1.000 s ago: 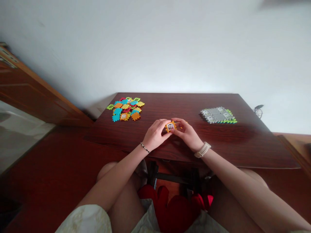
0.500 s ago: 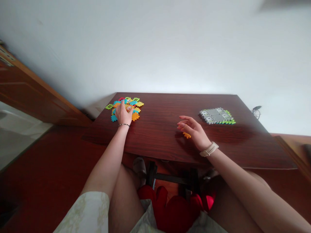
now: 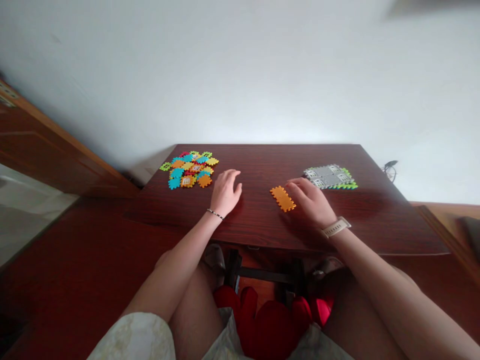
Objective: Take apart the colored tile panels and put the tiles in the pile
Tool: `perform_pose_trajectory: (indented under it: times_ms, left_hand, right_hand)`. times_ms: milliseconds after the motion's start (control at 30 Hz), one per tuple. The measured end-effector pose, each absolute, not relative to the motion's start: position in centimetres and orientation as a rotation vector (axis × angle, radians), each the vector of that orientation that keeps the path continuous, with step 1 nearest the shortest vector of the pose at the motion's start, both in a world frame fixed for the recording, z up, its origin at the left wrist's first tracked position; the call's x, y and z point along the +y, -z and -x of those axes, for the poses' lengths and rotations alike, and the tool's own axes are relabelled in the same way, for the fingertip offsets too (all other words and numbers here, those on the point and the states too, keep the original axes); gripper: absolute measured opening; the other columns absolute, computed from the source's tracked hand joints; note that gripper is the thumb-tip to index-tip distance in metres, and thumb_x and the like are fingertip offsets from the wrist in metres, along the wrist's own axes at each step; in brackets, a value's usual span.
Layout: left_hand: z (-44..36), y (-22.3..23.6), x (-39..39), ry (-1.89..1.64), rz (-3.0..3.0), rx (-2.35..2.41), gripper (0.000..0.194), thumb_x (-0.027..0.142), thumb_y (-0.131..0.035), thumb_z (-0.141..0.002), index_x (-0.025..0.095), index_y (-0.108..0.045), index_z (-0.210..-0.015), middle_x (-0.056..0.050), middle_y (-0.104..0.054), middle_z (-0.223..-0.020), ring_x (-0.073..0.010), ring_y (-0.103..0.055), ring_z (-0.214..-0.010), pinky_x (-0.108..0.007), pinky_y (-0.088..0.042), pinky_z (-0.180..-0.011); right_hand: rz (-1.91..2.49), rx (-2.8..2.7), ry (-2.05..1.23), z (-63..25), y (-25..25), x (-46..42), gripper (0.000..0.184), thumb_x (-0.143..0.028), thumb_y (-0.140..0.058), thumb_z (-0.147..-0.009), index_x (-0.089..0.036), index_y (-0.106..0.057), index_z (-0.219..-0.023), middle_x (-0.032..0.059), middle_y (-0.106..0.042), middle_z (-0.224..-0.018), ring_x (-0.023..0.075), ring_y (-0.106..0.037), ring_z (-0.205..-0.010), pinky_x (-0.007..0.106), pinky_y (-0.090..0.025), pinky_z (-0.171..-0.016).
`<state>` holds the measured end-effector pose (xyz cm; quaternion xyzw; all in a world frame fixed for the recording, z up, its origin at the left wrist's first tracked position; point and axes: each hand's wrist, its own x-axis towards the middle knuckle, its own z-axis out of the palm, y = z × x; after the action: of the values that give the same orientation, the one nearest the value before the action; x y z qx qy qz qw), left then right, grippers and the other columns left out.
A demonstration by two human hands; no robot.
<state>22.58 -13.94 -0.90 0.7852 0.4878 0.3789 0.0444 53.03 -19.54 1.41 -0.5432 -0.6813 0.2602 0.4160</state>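
1. Moved since the last shot: my left hand [image 3: 227, 192] came off the pile of interlocking plastic tiles [image 3: 188, 170] and sits empty on the table [image 3: 255, 167], fingers loosely curled.
2. Mid-table, the orange tile strip [image 3: 282, 198] now lies longer.
3. My right hand [image 3: 309, 201] is relaxed, not pinching, right at the strip's end; can't tell if touching. Grey tile panel [image 3: 330, 176] sits toward the far right corner.

Plastic pcs [image 3: 283, 199], glossy wood tbl [image 3: 255, 165]
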Motion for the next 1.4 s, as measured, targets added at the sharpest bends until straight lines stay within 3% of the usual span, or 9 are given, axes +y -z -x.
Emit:
perform_pose_trajectory:
  times_ms: [133, 300, 467, 567, 767, 967, 1200, 1400]
  left_hand:
    - [-26.1, 1.2, -15.6, -1.013, -2.436, 1.259, 0.043, 0.023, -0.067, -0.097, 0.023, -0.061, -0.140, -0.015, -0.066, -0.143, -0.0349, -0.059, -0.138, -0.056, -0.046, -0.122]
    - [-28.5, 2.2, -15.2, -0.885, -2.427, 1.046, 0.055, 0.016, -0.069, -0.092, 0.024, -0.059, -0.146, -0.015, -0.062, -0.152, -0.0349, -0.055, -0.146, -0.057, -0.043, -0.127]
    - [-29.3, 2.2, -14.5, -0.824, -2.388, 0.890, 0.061, 0.021, -0.077, -0.090, 0.025, -0.059, -0.149, -0.015, -0.058, -0.159, -0.0345, -0.051, -0.152, -0.057, -0.038, -0.131]
    - [-29.4, 1.8, -14.5, -0.779, -2.360, 0.818, 0.064, 0.023, -0.082, -0.087, 0.026, -0.061, -0.147, -0.015, -0.062, -0.154, -0.0355, -0.055, -0.148, -0.057, -0.041, -0.128]
    - [-29.2, 1.3, -14.8, -0.665, -2.484, 0.839, 0.059, 0.024, -0.078, -0.093, 0.026, -0.058, -0.149, -0.012, -0.067, -0.146, -0.0323, -0.063, -0.135, -0.053, -0.048, -0.122]
    - [-28.7, 0.9, -15.1, -0.578, -2.602, 0.832, 0.055, 0.025, -0.074, -0.097, 0.023, -0.057, -0.149, -0.012, -0.068, -0.135, -0.0298, -0.064, -0.127, -0.049, -0.053, -0.117]
    - [-27.0, 0.6, -15.0, -0.615, -2.687, 0.888, 0.059, 0.017, -0.073, -0.091, 0.020, -0.059, -0.148, -0.013, -0.068, -0.135, -0.0302, -0.063, -0.127, -0.048, -0.053, -0.118]
    - [-22.4, 0.2, -13.5, -0.759, -2.636, 1.074, 0.047, 0.025, -0.072, -0.097, 0.023, -0.063, -0.144, -0.010, -0.071, -0.139, -0.0294, -0.066, -0.129, -0.049, -0.053, -0.118]
  right_hand:
    - [1.528, -1.825, -0.384, -53.6, 1.0, -19.2, 0.063, -0.068, -0.075, -0.089, -0.024, -0.067, -0.134, 0.0182, -0.069, -0.134, 0.0478, -0.050, -0.145, 0.069, -0.039, -0.123]
    - [1.609, -1.936, -0.326, -52.6, 2.3, -20.1, 0.092, -0.065, -0.084, -0.081, -0.023, -0.052, -0.156, 0.0219, -0.063, -0.142, 0.0492, -0.058, -0.134, 0.071, -0.047, -0.114]
    - [1.391, -2.083, -0.438, -52.2, 1.9, -20.1, 0.078, -0.034, -0.072, -0.090, -0.025, -0.043, -0.162, 0.0162, -0.068, -0.136, 0.0410, -0.063, -0.130, 0.063, -0.049, -0.115]
    - [1.279, -2.129, -0.506, -52.5, 1.8, -19.9, 0.079, -0.020, -0.064, -0.087, -0.025, -0.043, -0.163, 0.0142, -0.068, -0.142, 0.0375, -0.063, -0.133, 0.058, -0.048, -0.118]
    - [1.374, -2.140, -0.404, -53.4, 1.5, -20.0, 0.074, -0.031, -0.069, -0.092, -0.021, -0.046, -0.161, 0.0159, -0.070, -0.136, 0.0403, -0.063, -0.130, 0.062, -0.047, -0.118]
    - [1.342, -2.218, -0.367, -53.5, 0.9, -20.2, 0.070, -0.028, -0.068, -0.093, -0.021, -0.047, -0.160, 0.0148, -0.071, -0.134, 0.0381, -0.064, -0.129, 0.057, -0.049, -0.116]
    - [1.360, -2.226, -0.285, -53.2, 1.4, -20.2, 0.075, -0.022, -0.067, -0.084, -0.021, -0.050, -0.157, 0.0145, -0.070, -0.131, 0.0394, -0.064, -0.123, 0.059, -0.051, -0.113]
    - [1.347, -2.211, -0.295, -53.7, 1.6, -20.2, 0.072, -0.027, -0.067, -0.089, -0.022, -0.048, -0.158, 0.0135, -0.070, -0.127, 0.0386, -0.065, -0.120, 0.060, -0.052, -0.113]
